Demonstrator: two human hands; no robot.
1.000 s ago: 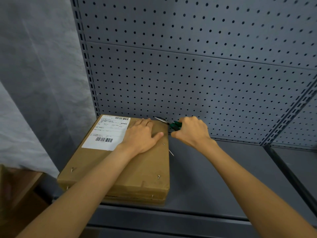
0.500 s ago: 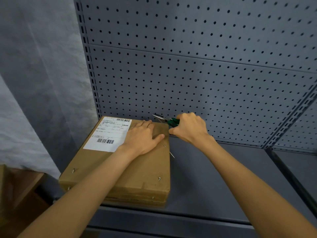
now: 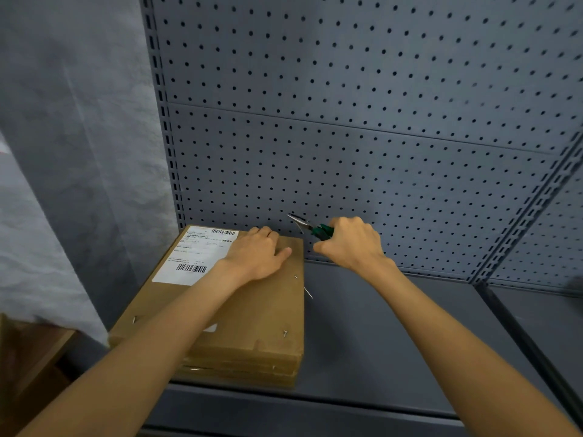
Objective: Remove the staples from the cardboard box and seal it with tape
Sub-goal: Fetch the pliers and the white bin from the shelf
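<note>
- I see the cardboard box [image 3: 239,313] lying flat on the shelf [image 3: 378,342], closed, staples [image 3: 285,333] sticking up from its top.
- Left hand [image 3: 258,257] presses flat on the box's far end, fingers straight.
- Right hand [image 3: 353,242], just right of the box, grips green pliers [image 3: 312,228].

Cardboard box [image 3: 239,316] lies flat on shelf [image 3: 394,342], at shelf's left end, far edge against pegboard [image 3: 362,146] behind. Shipping label [image 3: 192,257] on box top, far-left corner. Left hand [image 3: 257,255] rests flat on box top, far end, right of label. Right hand [image 3: 351,242] just right of box's far-right corner, above shelf; pliers [image 3: 310,227] in its grip, tips pointing left and far, over that corner. Staples on box top: one near-left [image 3: 135,319], one near-right [image 3: 285,333], one at right edge [image 3: 296,276]. A pulled staple [image 3: 308,293] lies just beside box's right edge.
</note>
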